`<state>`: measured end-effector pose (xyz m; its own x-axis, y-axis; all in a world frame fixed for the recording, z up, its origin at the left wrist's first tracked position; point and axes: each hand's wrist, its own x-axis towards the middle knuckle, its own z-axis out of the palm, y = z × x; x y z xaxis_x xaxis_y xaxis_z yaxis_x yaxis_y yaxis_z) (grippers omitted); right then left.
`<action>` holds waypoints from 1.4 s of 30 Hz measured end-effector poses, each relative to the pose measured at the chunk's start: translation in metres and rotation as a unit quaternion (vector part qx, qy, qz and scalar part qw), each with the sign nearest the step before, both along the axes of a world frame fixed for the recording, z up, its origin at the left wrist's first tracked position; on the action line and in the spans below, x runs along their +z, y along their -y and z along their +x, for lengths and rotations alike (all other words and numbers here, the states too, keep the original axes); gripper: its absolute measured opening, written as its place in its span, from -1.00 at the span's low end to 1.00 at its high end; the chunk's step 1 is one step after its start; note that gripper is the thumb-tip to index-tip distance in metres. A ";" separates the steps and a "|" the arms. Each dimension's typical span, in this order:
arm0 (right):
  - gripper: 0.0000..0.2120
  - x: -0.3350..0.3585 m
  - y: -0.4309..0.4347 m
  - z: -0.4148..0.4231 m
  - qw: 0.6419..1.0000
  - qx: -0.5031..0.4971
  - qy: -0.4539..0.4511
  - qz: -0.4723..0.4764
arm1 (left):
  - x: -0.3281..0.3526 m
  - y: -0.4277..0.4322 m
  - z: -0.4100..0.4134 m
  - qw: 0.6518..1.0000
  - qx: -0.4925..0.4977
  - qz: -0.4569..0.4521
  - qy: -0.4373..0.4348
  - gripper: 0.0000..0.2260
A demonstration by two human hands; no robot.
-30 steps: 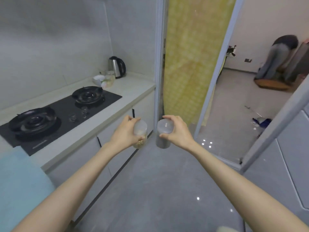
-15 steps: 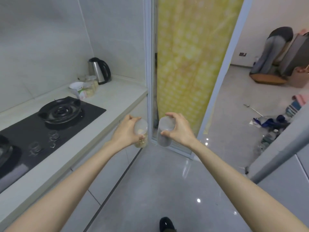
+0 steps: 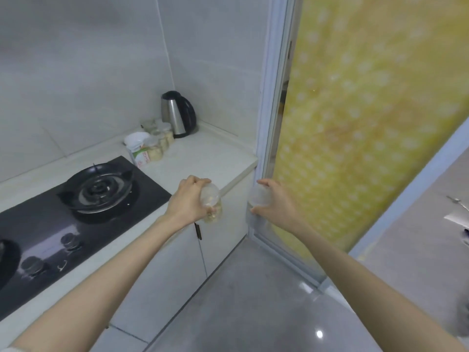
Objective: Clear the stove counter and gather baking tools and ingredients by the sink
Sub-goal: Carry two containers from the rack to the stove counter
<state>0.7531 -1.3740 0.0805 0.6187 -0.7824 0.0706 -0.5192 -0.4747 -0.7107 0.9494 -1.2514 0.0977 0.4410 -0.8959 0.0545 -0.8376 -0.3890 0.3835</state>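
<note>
The left hand (image 3: 187, 202) fingers clamp a clear jar (image 3: 212, 200) of seemingly pale pieces, the right hand (image 3: 275, 205) a second jar (image 3: 258, 196).

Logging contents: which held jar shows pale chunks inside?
The left jar, in the left hand: pale pieces show under its lid. The right jar, in the right hand, shows only cloudy plastic.

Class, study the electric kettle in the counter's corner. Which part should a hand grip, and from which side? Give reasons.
Probably the black handle of the kettle, reached from the bare counter in front. The kettle stands upright with its handle turned toward the yellow door; walls close in behind it and jars crowd its other side.
</note>
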 end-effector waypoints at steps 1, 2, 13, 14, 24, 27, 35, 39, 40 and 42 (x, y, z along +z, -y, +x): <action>-0.34 -0.002 0.013 0.013 1.000 0.003 -0.007 0.003 | -0.004 0.010 0.014 1.000 0.008 0.002 0.005 -0.34; -0.34 -0.005 0.026 0.027 1.000 0.007 -0.016 0.001 | -0.008 0.022 0.029 1.000 0.013 0.003 0.011 -0.35; -0.39 -0.023 0.166 0.209 0.996 0.062 -0.061 0.001 | -0.043 0.159 0.212 0.998 0.035 0.025 0.036 -0.32; -0.39 -0.025 0.178 0.223 0.996 0.066 -0.065 -0.002 | -0.044 0.171 0.226 0.998 0.036 0.027 0.041 -0.32; -0.38 -0.053 0.287 0.354 0.990 0.112 -0.082 -0.005 | -0.071 0.260 0.337 0.992 0.100 0.038 0.069 -0.39; -0.39 -0.064 0.323 0.395 0.986 0.137 -0.091 0.007 | -0.081 0.290 0.364 0.986 0.137 0.054 0.084 -0.41; -0.46 -0.081 0.391 0.480 0.987 0.133 -0.072 -0.048 | -0.099 0.354 0.417 0.970 0.198 0.104 0.093 -0.42; -0.45 -0.098 0.409 0.513 0.983 0.136 -0.067 -0.103 | -0.108 0.374 0.438 0.963 0.213 0.115 0.118 -0.41; -0.44 -0.101 0.409 0.516 0.982 0.141 -0.075 -0.104 | -0.109 0.377 0.440 0.962 0.214 0.117 0.119 -0.41; -0.44 -0.111 0.414 0.521 0.979 0.154 -0.083 -0.106 | -0.113 0.384 0.443 0.962 0.214 0.125 0.115 -0.41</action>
